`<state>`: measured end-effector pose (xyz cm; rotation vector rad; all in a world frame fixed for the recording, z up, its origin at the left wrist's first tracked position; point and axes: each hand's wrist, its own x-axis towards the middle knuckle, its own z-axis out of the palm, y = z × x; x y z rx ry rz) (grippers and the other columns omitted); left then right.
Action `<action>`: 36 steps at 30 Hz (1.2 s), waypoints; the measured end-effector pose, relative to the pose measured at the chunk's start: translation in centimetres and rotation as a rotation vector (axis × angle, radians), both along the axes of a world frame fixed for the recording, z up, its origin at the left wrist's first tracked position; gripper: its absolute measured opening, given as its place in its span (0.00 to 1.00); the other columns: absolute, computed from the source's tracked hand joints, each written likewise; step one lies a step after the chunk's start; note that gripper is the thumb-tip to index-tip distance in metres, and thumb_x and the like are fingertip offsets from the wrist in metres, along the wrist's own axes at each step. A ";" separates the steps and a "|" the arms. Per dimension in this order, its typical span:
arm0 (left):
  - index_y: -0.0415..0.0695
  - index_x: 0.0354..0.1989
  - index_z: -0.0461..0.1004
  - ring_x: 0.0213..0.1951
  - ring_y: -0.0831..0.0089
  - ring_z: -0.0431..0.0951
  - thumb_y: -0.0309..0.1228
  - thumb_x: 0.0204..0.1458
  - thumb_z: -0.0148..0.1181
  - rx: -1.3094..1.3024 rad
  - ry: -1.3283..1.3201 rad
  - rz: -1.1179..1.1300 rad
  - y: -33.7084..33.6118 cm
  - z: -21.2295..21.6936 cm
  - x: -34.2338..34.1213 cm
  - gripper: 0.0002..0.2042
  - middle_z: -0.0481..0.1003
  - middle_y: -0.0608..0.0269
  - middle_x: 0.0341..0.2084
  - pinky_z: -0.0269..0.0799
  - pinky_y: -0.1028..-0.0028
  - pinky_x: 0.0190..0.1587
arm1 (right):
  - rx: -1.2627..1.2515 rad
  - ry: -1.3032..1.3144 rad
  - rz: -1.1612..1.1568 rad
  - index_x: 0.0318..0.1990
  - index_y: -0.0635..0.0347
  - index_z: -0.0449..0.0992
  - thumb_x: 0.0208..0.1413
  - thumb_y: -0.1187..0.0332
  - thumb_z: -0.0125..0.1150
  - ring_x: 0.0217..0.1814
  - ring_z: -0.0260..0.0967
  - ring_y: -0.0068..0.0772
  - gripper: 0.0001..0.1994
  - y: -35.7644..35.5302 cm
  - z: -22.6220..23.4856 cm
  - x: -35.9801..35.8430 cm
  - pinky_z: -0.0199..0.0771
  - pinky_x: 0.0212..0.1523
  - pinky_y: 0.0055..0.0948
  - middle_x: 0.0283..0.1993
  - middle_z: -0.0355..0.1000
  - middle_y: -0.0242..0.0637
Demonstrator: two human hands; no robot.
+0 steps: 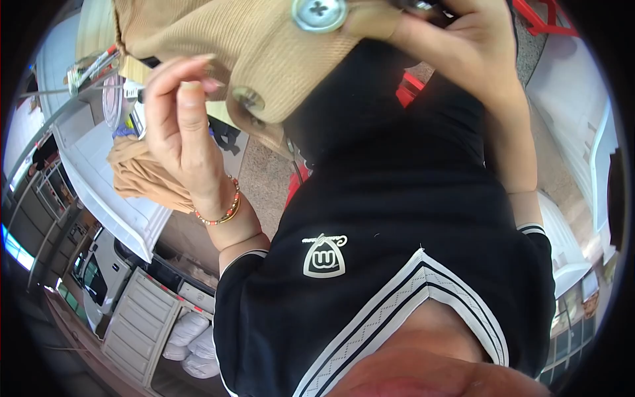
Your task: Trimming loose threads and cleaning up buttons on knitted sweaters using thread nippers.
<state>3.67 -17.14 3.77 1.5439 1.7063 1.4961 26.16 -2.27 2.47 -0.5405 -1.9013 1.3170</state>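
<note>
A tan ribbed garment (245,33) spreads across the top of the head view and hangs over my lap. Sewn on it are a large pale blue button (319,13) and a duller olive button (249,99). My right hand (463,49) grips the garment at its upper right, thumb laid along the cloth beside the blue button. Something dark and shiny shows by its fingers, too cut off to name. Just left of the olive button, my left hand (185,119) is raised with thumb and curled fingers close together. Whatever they may pinch is too fine to make out.
A bundle of tan cloth (149,172) lies behind my left wrist, by a white trough-like panel (106,192). Red stool parts (542,20) show at the upper right, near another pale panel (569,92). A parked truck (139,317) and white sacks (192,344) stand at the lower left.
</note>
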 end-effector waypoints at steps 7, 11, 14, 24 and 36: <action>0.35 0.46 0.74 0.38 0.83 0.72 0.23 0.57 0.58 -0.385 -0.339 -0.034 -5.1 0.0 0.3 0.10 0.75 0.67 0.37 0.67 0.82 0.42 | -0.034 -0.060 -0.009 0.32 0.64 0.73 0.50 0.78 0.68 0.26 0.62 0.10 0.07 -1.8 2.6 1.3 0.61 0.27 0.12 0.26 0.69 0.23; 0.33 0.50 0.72 0.38 0.82 0.73 0.22 0.57 0.54 -0.328 -0.463 -0.093 -4.4 2.3 0.1 0.13 0.76 0.65 0.36 0.66 0.83 0.44 | 0.014 -0.004 -0.101 0.33 0.63 0.72 0.53 0.76 0.64 0.30 0.67 0.13 0.05 -1.7 2.4 3.9 0.64 0.31 0.14 0.30 0.71 0.27; 0.31 0.48 0.71 0.39 0.79 0.75 0.20 0.55 0.53 -0.339 -0.350 -0.165 -3.9 6.4 2.0 0.13 0.76 0.58 0.40 0.67 0.84 0.43 | 0.085 0.067 -0.305 0.35 0.59 0.72 0.57 0.69 0.62 0.28 0.63 0.13 0.05 -0.8 2.1 6.6 0.59 0.28 0.15 0.29 0.68 0.24; 0.35 0.46 0.74 0.33 0.87 0.71 0.19 0.54 0.59 -0.410 -0.001 -0.076 -0.8 6.0 5.6 0.11 0.73 0.69 0.35 0.64 0.88 0.38 | -0.078 0.096 -0.217 0.38 0.63 0.75 0.58 0.75 0.60 0.31 0.63 0.10 0.03 3.0 -2.2 10.9 0.62 0.30 0.14 0.31 0.70 0.22; 0.41 0.39 0.81 0.37 0.76 0.73 0.24 0.46 0.67 -0.204 0.610 -0.220 8.4 6.5 6.3 0.10 0.76 0.64 0.32 0.66 0.77 0.42 | 0.013 0.205 0.007 0.45 0.67 0.76 0.47 0.77 0.70 0.35 0.72 0.19 0.16 0.9 -1.6 3.6 0.69 0.34 0.18 0.39 0.76 0.36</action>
